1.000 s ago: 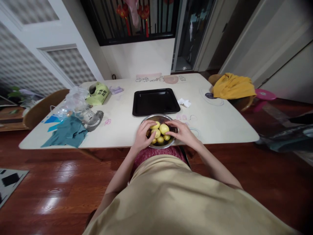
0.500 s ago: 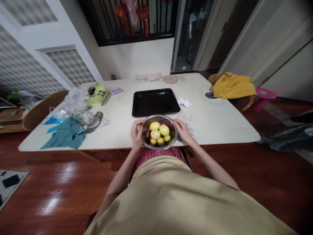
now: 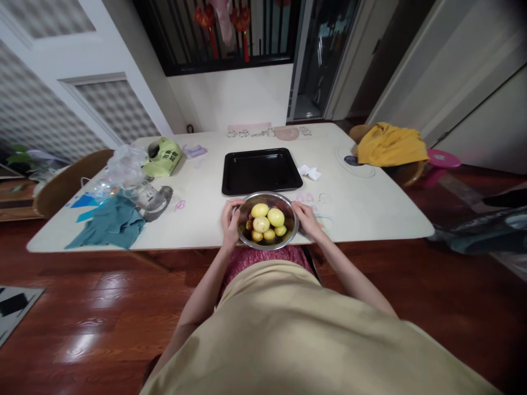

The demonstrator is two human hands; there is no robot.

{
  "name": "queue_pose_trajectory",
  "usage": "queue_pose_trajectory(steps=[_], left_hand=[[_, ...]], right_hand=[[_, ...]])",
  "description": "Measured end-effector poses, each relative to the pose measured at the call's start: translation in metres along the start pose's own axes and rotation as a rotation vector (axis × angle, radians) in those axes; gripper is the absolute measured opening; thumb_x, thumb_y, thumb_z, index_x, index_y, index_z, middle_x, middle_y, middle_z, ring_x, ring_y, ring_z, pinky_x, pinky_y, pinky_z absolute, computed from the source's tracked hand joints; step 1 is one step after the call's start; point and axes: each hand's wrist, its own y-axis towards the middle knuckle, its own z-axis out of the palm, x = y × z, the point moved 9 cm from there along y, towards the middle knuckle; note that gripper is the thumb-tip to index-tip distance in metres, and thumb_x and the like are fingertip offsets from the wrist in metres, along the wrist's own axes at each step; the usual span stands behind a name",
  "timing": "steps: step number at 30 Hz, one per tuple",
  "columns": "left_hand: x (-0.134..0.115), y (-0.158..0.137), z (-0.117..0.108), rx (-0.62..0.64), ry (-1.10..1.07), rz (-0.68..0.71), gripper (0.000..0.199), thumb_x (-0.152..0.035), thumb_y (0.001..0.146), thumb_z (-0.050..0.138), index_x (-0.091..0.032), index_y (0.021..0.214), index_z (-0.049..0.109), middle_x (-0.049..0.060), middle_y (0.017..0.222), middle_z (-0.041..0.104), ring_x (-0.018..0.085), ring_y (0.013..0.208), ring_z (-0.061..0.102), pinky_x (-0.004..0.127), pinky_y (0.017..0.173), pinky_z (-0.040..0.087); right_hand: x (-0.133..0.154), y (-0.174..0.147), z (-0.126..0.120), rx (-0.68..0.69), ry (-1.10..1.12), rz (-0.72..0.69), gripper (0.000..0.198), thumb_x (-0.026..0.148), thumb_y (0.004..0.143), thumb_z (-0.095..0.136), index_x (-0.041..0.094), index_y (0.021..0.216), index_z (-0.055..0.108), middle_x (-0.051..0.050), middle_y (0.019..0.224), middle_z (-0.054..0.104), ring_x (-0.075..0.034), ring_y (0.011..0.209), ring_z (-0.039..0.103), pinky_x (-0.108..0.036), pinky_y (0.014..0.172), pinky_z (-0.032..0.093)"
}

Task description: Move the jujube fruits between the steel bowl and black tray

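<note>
A shiny metal bowl is at the near edge of the table, in front of my body. Several yellow-green round fruits, some larger and some smaller, lie in it; their exact kind I cannot make out. My left hand grips the bowl's left side, thumb near the rim. On the opposite side my right hand is closed on the rim, its fingers partly hidden behind the bowl. Just beyond the bowl lies a black rectangular baking tray with nothing in it.
On the white table, a teal cloth, a clear plastic bag and a green cap-like item lie to the left. White crumpled tissue is right of the tray. A yellow garment drapes over a chair at right.
The view has shifted very slightly. Both hands keep their hold on the bowl, and the fruits lie as before.
</note>
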Motion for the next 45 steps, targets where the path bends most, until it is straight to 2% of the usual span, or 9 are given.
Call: queue_pose_trajectory(steps=[7, 11, 14, 17, 19, 23, 30, 37, 45], left_hand=[[-0.01, 0.0, -0.001, 0.011, 0.082, 0.051, 0.027, -0.042, 0.103, 0.054, -0.02, 0.106, 0.071, 0.009, 0.108, 0.071, 0.025, 0.107, 0.068, 0.042, 0.1, 0.056], [-0.043, -0.001, 0.011, 0.155, 0.312, 0.201, 0.029, -0.038, 0.106, 0.054, -0.021, 0.124, 0.068, 0.012, 0.125, 0.07, 0.028, 0.121, 0.065, 0.047, 0.109, 0.052], [-0.064, -0.006, 0.033, 0.367, 0.475, 0.258, 0.039, -0.037, 0.106, 0.055, -0.022, 0.141, 0.062, 0.015, 0.144, 0.065, 0.03, 0.136, 0.059, 0.05, 0.118, 0.045], [-0.071, -0.006, 0.058, 0.582, 0.549, 0.272, 0.049, -0.043, 0.106, 0.058, -0.026, 0.152, 0.057, 0.014, 0.158, 0.057, 0.031, 0.148, 0.051, 0.051, 0.124, 0.038], [-0.07, 0.006, 0.066, 0.597, 0.547, 0.275, 0.052, -0.048, 0.104, 0.061, -0.03, 0.154, 0.057, 0.012, 0.162, 0.054, 0.034, 0.151, 0.049, 0.052, 0.126, 0.035], [-0.043, 0.055, 0.072, 0.471, 0.454, 0.233, 0.059, -0.054, 0.098, 0.071, -0.035, 0.153, 0.059, 0.012, 0.162, 0.053, 0.039, 0.152, 0.047, 0.057, 0.127, 0.034], [0.053, 0.108, 0.088, 0.339, 0.36, 0.041, 0.084, -0.061, 0.092, 0.076, -0.029, 0.162, 0.043, 0.017, 0.171, 0.033, 0.038, 0.164, 0.03, 0.056, 0.134, 0.027], [0.111, 0.113, 0.067, 0.23, 0.302, -0.113, 0.097, -0.061, 0.083, 0.085, -0.024, 0.162, 0.042, 0.021, 0.168, 0.027, 0.041, 0.163, 0.031, 0.056, 0.135, 0.028], [0.135, 0.117, 0.057, 0.181, 0.311, -0.166, 0.097, -0.064, 0.072, 0.093, -0.027, 0.153, 0.054, 0.019, 0.163, 0.036, 0.046, 0.157, 0.038, 0.063, 0.13, 0.032]], right_hand=[[0.011, -0.004, 0.007, 0.213, 0.012, 0.036, 0.039, 0.053, 0.078, 0.073, 0.02, 0.099, 0.072, -0.005, 0.091, 0.077, -0.024, 0.088, 0.069, -0.034, 0.084, 0.056], [-0.006, -0.023, 0.027, 0.449, 0.094, 0.358, 0.036, 0.04, 0.072, 0.069, 0.018, 0.099, 0.07, -0.003, 0.065, 0.072, -0.021, 0.058, 0.068, -0.029, 0.054, 0.055], [-0.012, -0.027, 0.029, 0.389, 0.151, 0.514, 0.024, 0.032, 0.065, 0.06, 0.019, 0.085, 0.064, -0.003, 0.058, 0.07, -0.019, 0.047, 0.063, -0.027, 0.043, 0.051], [0.003, -0.007, 0.022, 0.297, 0.116, 0.491, 0.02, 0.029, 0.062, 0.058, 0.019, 0.079, 0.064, -0.003, 0.058, 0.071, -0.019, 0.047, 0.063, -0.024, 0.039, 0.049], [0.021, 0.02, 0.014, 0.258, 0.047, 0.423, 0.017, 0.028, 0.064, 0.059, 0.019, 0.076, 0.064, -0.004, 0.059, 0.071, -0.019, 0.048, 0.063, -0.024, 0.038, 0.048], [0.06, 0.087, 0.005, 0.249, -0.183, 0.315, 0.017, 0.026, 0.07, 0.058, 0.017, 0.08, 0.068, -0.008, 0.062, 0.074, -0.023, 0.053, 0.068, -0.029, 0.045, 0.055], [0.084, 0.172, 0.024, 0.264, -0.516, 0.297, 0.021, 0.023, 0.081, 0.056, 0.011, 0.084, 0.074, -0.01, 0.051, 0.066, -0.03, 0.058, 0.074, -0.037, 0.06, 0.064], [0.099, 0.201, 0.048, 0.255, -0.793, 0.219, 0.024, 0.024, 0.092, 0.06, 0.008, 0.087, 0.078, -0.011, 0.056, 0.067, -0.026, 0.058, 0.075, -0.036, 0.067, 0.064], [0.129, 0.209, 0.068, 0.223, -1.06, 0.068, 0.022, 0.019, 0.089, 0.062, 0.009, 0.08, 0.08, -0.015, 0.066, 0.074, -0.028, 0.072, 0.077, -0.035, 0.08, 0.062]])
